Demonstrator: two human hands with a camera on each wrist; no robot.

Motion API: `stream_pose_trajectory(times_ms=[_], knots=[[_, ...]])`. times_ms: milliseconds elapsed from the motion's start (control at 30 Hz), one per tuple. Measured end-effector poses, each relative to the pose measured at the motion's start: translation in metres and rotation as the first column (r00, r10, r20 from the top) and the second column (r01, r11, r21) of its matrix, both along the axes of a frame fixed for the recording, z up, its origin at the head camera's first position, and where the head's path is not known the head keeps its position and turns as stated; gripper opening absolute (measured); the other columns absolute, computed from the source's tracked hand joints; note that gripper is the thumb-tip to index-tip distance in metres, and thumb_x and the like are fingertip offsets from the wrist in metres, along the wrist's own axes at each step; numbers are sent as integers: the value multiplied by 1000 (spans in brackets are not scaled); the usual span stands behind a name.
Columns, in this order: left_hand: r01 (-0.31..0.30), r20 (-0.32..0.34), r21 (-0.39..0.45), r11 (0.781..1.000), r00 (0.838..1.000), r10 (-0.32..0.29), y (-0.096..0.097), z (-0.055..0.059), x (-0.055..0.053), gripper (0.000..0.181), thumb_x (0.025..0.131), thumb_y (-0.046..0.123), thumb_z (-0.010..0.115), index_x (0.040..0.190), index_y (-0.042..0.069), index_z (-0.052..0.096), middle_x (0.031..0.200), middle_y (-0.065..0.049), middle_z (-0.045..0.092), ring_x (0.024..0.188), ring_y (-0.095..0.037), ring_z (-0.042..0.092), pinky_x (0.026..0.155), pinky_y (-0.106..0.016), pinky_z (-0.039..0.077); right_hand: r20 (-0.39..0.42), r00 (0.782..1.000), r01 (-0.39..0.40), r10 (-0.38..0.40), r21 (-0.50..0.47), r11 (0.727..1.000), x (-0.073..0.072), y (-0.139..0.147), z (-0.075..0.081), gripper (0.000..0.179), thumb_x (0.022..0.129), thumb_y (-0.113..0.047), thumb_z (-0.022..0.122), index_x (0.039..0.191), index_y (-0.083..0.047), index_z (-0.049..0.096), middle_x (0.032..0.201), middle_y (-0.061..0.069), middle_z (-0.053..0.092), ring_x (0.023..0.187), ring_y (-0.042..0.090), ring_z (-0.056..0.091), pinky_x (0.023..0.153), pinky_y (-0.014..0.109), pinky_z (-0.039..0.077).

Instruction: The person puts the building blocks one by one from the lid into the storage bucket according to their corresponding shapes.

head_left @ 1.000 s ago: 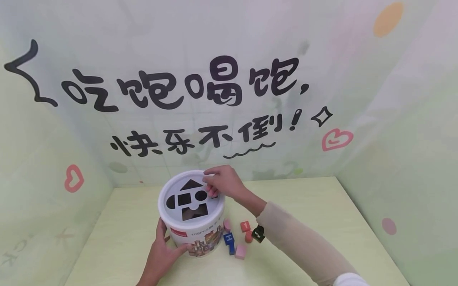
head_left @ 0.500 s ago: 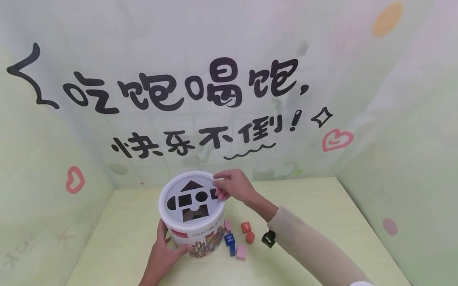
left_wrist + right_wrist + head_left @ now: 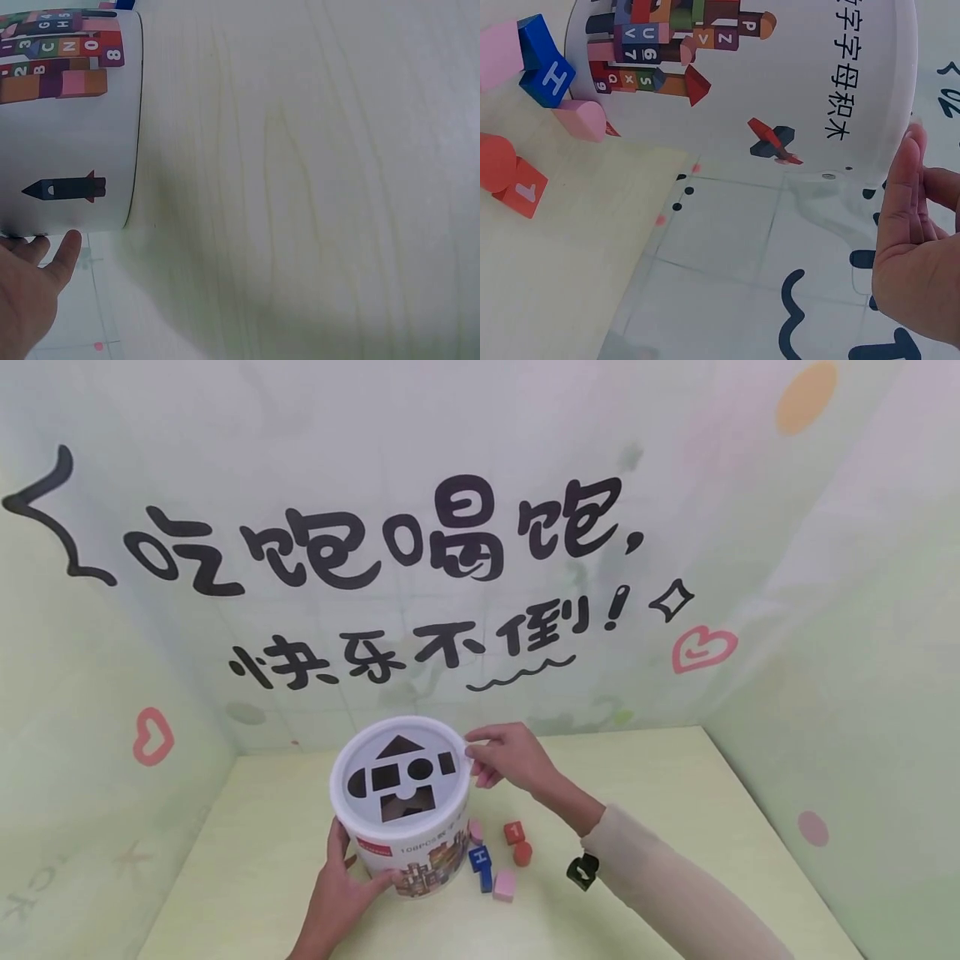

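Note:
A white bucket with a printed picture of blocks stands upright on the table, its lid cut with several shaped holes. My left hand holds the bucket's lower left side, thumb across the front; in the left wrist view the hand shows only partly. My right hand is at the lid's right edge. Its fingers, fairly straight in the right wrist view, touch or nearly touch the rim, and no block shows in them. Right of the bucket lie a blue H block, a pink block and a red number block.
A second blue block, a round red block and a pink rounded block lie in the same cluster. The pale table meets a printed backdrop behind and at both sides.
My right hand has drawn back rightward from over the lid to its edge, uncovering the small rectangular hole. My left hand stays on the bucket.

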State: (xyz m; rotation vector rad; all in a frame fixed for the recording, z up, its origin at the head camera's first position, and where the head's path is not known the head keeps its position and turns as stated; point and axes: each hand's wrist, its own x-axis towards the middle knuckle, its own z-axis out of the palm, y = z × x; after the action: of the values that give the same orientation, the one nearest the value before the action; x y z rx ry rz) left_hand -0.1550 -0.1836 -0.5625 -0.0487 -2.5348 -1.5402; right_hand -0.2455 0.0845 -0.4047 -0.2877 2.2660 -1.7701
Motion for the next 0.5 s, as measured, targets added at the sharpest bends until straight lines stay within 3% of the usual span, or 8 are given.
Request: stream_pose_trajectory(times_ms=[300,500], knots=[[-5,6,6,1000,1000,5,-1,0,0,120,59,43,82,144,33,-1,146,-14,23,130,-29,25,94,-44,39,13,1000,23,-23,41,999,6,22,-12,31,85,-17,64,112,-2,61,73,23,63,55,25,62,57,36,55],[6,2,13,1000,1000,-6,0,2,0,119,60,42,82,144,33,0,146,-14,22,130,-31,24,93,-47,39,35,998,45,-47,58,997,16,32,-19,31,85,-18,64,112,-2,62,67,16,63,53,24,61,57,36,55]])
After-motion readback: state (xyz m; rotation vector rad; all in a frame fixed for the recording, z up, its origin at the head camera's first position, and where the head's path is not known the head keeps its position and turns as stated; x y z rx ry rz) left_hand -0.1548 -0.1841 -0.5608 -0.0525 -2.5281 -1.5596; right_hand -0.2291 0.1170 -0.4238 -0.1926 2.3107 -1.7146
